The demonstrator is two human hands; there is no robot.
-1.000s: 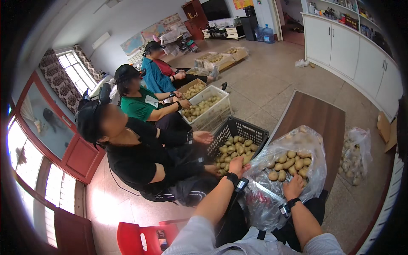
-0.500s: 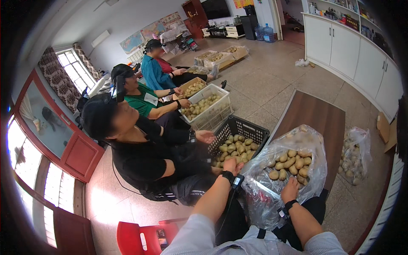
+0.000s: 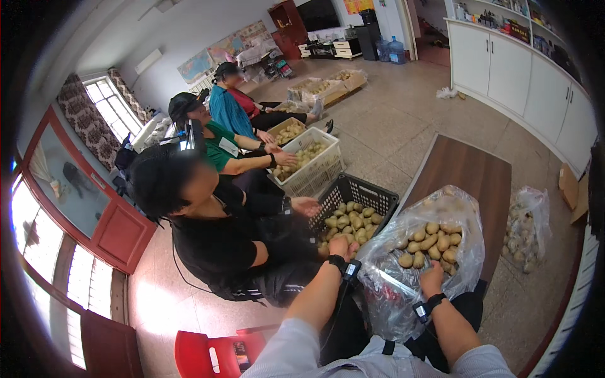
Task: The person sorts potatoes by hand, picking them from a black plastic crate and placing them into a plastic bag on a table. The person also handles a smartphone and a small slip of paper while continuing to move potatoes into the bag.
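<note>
My left hand reaches over the near side of a black slatted crate holding many tan-brown oval potatoes or kiwifruit; I cannot tell which. Its fingers curl downward, and what lies in them is hidden. At the mouth of a clear plastic bag, my right hand has its fingers drawn together, close to more of the oval produce. Whether it pinches a piece or the plastic does not show. Both wrists wear dark bands with small devices.
A brown wooden bench supports the bag; another filled bag rests on the floor to its right. Close on my left sits a co-worker in black, palm out by the crate. Farther off are a white crate and a red chair.
My right hand has turned slightly and drawn back a little from the produce. My left hand stays nearly in place. The nearest co-worker's head has shifted right; the one in green has moved their hands.
</note>
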